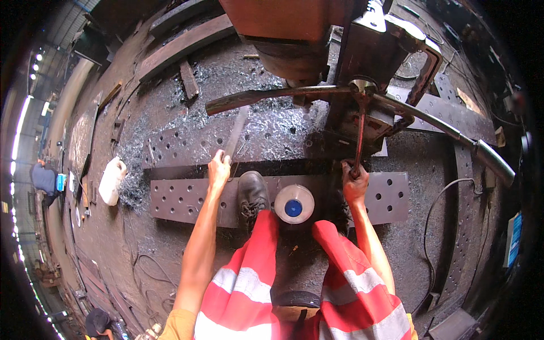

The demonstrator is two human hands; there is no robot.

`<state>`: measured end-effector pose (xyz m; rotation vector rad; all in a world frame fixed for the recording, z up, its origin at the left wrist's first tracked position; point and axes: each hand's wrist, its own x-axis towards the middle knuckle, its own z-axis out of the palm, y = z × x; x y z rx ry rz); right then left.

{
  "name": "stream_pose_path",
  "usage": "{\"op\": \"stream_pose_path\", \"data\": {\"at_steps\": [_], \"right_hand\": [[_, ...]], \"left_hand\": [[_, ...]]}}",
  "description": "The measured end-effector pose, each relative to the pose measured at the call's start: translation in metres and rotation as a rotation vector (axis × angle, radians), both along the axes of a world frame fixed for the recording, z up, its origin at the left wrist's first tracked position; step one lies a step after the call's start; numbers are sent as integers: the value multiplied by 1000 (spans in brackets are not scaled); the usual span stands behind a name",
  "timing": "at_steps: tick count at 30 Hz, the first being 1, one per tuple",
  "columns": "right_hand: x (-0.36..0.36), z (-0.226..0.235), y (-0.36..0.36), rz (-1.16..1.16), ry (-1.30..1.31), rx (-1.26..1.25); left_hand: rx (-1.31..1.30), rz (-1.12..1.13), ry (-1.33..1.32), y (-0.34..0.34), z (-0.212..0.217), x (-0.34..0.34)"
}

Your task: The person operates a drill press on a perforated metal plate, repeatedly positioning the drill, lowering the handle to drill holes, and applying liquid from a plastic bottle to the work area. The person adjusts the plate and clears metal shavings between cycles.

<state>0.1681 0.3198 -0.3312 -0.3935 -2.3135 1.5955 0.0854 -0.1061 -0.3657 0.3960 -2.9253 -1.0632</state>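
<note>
My left hand (pixel 219 168) is closed round the lower end of a flat, pale strip (pixel 238 131), whose far end reaches over silvery metal shavings on a drilled steel plate (pixel 187 139). The strip's exact kind is unclear. My right hand (pixel 355 180) grips the lower end of one feed handle (pixel 361 133) of a drill press (pixel 362 62). Two other handle arms spread from the same hub, one to the left and one to the right. The drill's tip is hidden behind its body and handles.
A second drilled plate (pixel 170 198) lies under my shoes (pixel 253 195), with a blue-capped translucent bottle (pixel 294 195) between them. A white jug (pixel 112 182) stands at left. A cable (pixel 429 238) curves across the right floor. Other people (pixel 45 178) are at far left.
</note>
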Motion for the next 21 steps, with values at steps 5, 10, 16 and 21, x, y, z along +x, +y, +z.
{"op": "stream_pose_path", "data": {"at_steps": [5,10,16,21], "right_hand": [[-2,2,-1,-5,63,25],[1,5,5,-8,51,61],[3,1,10,-10,29,74],[5,6,13,11,-2,82]], "left_hand": [[50,-170,48,61,-7,-14],[36,-483,11,81,-10,-8],[108,-313,-62,29,15,20],[7,10,-41,-26,23,53]]}}
